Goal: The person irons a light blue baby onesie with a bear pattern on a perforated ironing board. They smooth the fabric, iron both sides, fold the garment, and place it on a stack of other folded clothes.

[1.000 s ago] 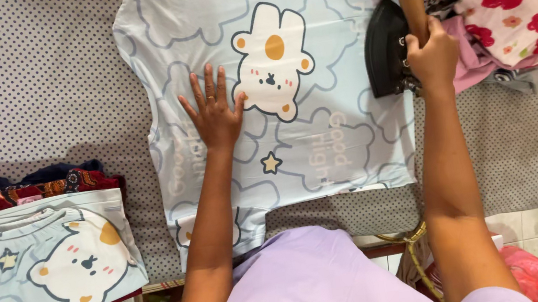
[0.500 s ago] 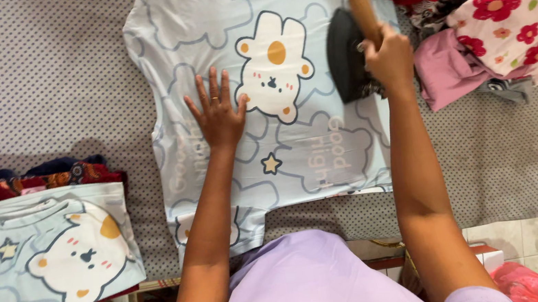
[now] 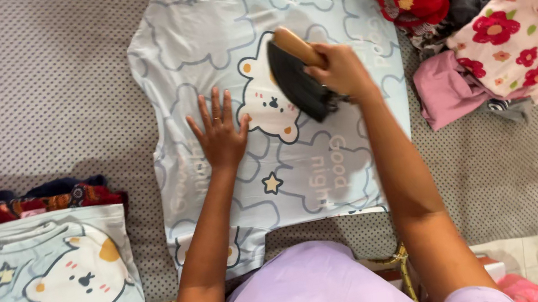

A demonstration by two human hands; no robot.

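Iron now on the bear print of the pale blue shirt

The right hand (image 3: 341, 69), clenched around the wooden handle, has slid the black iron (image 3: 295, 85) from the clothes pile (image 3: 486, 11) onto the shirt (image 3: 276, 101); pressing is under way. The left hand (image 3: 219, 133) stays flat, fingers spread, holding nothing, just left of the iron. A folded matching shirt (image 3: 50, 280) lies well left.

Right hand (image 3: 341, 69) slid iron (image 3: 298, 85) leftward onto shirt's bear print (image 3: 266, 103).
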